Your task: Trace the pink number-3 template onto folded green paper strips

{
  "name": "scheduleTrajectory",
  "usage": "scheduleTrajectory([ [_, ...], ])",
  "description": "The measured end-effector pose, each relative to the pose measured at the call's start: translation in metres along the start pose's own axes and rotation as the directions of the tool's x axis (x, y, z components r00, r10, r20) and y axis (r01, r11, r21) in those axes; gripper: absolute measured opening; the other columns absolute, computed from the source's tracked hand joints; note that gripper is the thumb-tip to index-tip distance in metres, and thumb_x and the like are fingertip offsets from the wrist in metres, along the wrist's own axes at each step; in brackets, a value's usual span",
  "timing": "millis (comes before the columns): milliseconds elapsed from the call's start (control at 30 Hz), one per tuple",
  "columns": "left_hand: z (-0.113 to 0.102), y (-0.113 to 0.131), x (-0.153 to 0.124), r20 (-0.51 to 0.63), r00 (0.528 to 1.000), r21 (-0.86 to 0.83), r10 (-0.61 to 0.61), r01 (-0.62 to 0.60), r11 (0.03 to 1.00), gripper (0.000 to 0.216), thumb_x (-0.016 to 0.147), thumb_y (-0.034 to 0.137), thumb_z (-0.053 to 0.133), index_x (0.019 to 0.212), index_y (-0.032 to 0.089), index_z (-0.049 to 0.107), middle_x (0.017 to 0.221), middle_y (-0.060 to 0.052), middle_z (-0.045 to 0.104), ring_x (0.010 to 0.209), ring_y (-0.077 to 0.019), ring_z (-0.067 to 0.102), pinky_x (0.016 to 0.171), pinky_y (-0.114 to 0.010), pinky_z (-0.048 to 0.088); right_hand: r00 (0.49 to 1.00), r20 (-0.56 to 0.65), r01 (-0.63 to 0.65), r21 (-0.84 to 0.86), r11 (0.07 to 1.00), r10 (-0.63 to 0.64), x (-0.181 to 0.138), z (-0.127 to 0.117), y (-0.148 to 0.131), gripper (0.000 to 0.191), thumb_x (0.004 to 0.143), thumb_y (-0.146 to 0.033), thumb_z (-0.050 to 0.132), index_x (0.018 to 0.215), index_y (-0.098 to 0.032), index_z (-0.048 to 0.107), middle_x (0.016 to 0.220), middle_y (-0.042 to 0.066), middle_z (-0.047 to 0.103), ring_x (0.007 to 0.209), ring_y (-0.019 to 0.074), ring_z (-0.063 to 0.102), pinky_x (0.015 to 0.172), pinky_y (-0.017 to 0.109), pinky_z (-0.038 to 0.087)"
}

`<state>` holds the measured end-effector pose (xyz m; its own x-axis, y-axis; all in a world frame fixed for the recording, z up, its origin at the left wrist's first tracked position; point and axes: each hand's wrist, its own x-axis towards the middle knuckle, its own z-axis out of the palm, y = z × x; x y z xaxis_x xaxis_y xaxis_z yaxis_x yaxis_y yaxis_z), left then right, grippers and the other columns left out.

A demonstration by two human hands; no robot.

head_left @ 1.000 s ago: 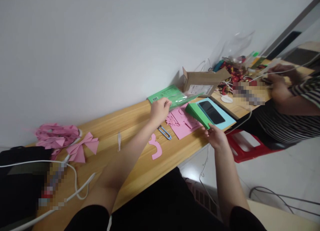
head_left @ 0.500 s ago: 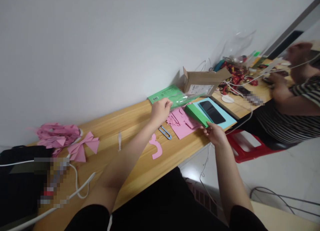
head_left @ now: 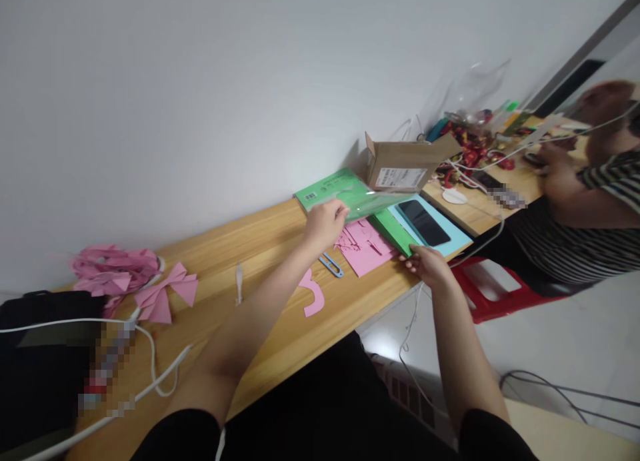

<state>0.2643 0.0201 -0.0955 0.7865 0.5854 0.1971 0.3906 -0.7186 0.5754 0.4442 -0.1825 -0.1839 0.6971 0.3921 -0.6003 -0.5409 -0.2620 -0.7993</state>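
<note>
With its fingers pinched together, my left hand [head_left: 326, 222] grips the edge of a clear plastic sleeve [head_left: 383, 200]. The sleeve lies over a flat green pack with a barcode [head_left: 333, 184]. My right hand [head_left: 425, 264] holds the near end of a narrow green paper piece [head_left: 393, 229], whose far end meets the sleeve's edge. Beneath these lie pink paper sheets [head_left: 367, 258] with cut-out shapes. A light blue sheet [head_left: 457, 240] with a dark phone [head_left: 424, 222] on it is just right of the green paper. Blue thread snips [head_left: 331, 266] and a curved pink cut-out [head_left: 314, 298] lie nearer me.
Behind the sleeve stands an open cardboard box [head_left: 400, 166]. Pink paper bows [head_left: 170, 293], a white cable [head_left: 165, 368] and a black bag [head_left: 45, 374] are at left. A person in a striped shirt [head_left: 590, 228] sits at right, beside red decorations [head_left: 470, 148].
My left hand has shifted slightly right with the sleeve's edge. The green paper's far end now sits closer under the clear plastic. My right hand has barely moved.
</note>
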Motion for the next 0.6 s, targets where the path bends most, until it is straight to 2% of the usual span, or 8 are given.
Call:
scheduleTrajectory([
  [100,0.008,0.002,-0.006,0.123,0.990,0.050,0.062,-0.069,0.996,0.026,0.098,0.035,0.059,0.113,0.015,0.063,0.112,-0.007,0.066,0.098,-0.0185,0.065,0.087,-0.039,0.056,1.000,-0.018,0.000,-0.039,0.999,-0.001,-0.002,0.002,-0.001,0.032,0.095,-0.037,0.060,0.119,-0.016,0.060,0.113,0.007,0.065,0.092,0.0169,0.065,0.077,0.036,0.058],
  [200,0.021,0.005,-0.015,0.260,0.957,0.084,0.126,-0.152,0.985,0.027,0.098,0.035,0.059,0.116,0.017,0.062,0.117,-0.008,0.064,0.100,-0.0189,0.065,0.088,-0.039,0.057,1.000,-0.025,-0.006,-0.086,0.996,0.003,-0.004,0.004,-0.003,0.033,0.095,-0.037,0.060,0.120,-0.016,0.060,0.115,0.007,0.064,0.095,0.0178,0.065,0.080,0.037,0.058],
  [300,0.032,0.007,-0.024,0.344,0.927,0.108,0.148,-0.195,0.975,0.028,0.098,0.036,0.059,0.119,0.017,0.061,0.119,-0.008,0.063,0.101,-0.0193,0.064,0.088,-0.040,0.057,0.999,-0.038,0.000,-0.140,0.990,-0.005,-0.007,0.005,-0.005,0.034,0.095,-0.038,0.060,0.121,-0.016,0.060,0.117,0.008,0.064,0.097,0.0187,0.065,0.082,0.039,0.058],
  [400,0.035,0.007,-0.026,0.346,0.928,0.132,0.137,-0.193,0.972,0.028,0.098,0.036,0.059,0.119,0.017,0.061,0.120,-0.009,0.063,0.102,-0.0196,0.064,0.089,-0.040,0.057,0.997,-0.063,0.020,-0.205,0.979,-0.034,-0.009,0.007,-0.005,0.033,0.095,-0.038,0.060,0.119,-0.016,0.060,0.115,0.007,0.065,0.095,0.0179,0.065,0.080,0.037,0.058],
  [500,0.030,0.006,-0.023,0.290,0.950,0.148,0.118,-0.166,0.975,0.028,0.098,0.036,0.059,0.118,0.017,0.062,0.119,-0.009,0.063,0.102,-0.0198,0.064,0.089,-0.041,0.056,0.990,-0.102,0.064,-0.304,0.950,-0.100,-0.012,0.009,-0.005,0.032,0.095,-0.039,0.059,0.117,-0.016,0.061,0.110,0.006,0.066,0.091,0.0162,0.065,0.078,0.036,0.058],
  [600,0.022,0.006,-0.017,0.238,0.965,0.143,0.108,-0.144,0.979,0.028,0.098,0.035,0.059,0.117,0.016,0.062,0.117,-0.008,0.064,0.101,-0.0196,0.065,0.089,-0.041,0.056,0.965,-0.156,0.115,-0.467,0.877,-0.210,-0.019,0.006,-0.007,0.033,0.093,-0.043,0.061,0.109,-0.014,0.063,0.092,0.005,0.068,0.077,0.0161,0.066,0.069,0.033,0.056],
])
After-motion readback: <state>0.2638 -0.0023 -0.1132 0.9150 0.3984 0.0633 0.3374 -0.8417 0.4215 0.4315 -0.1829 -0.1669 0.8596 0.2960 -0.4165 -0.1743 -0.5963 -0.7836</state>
